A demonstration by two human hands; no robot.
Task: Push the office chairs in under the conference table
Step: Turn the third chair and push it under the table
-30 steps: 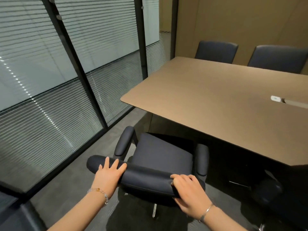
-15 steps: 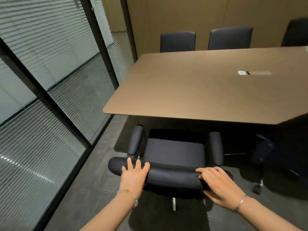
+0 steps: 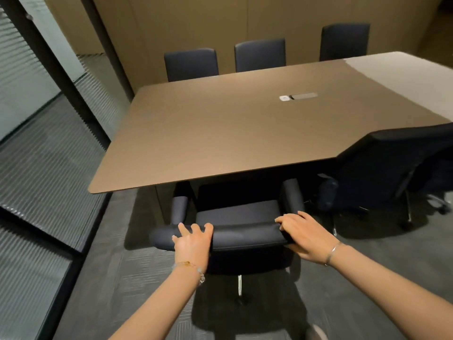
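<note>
The left hand (image 3: 192, 240) presses spread, straight fingers on the office chair (image 3: 245, 235), on its padded backrest top. The right hand (image 3: 305, 238) grips that top's right end, fingers over, thumb under. The seat sits half beneath the desk (image 3: 245, 133). The chair probably rolls lightly yet swivels, so two wide holds up high suit it. A second chair (image 3: 382, 173) stands out at right.

No text, label, brand, number or sign can be read anywhere; the white device (image 3: 283, 97) on the table (image 3: 220, 143) is too small to show any marking
</note>
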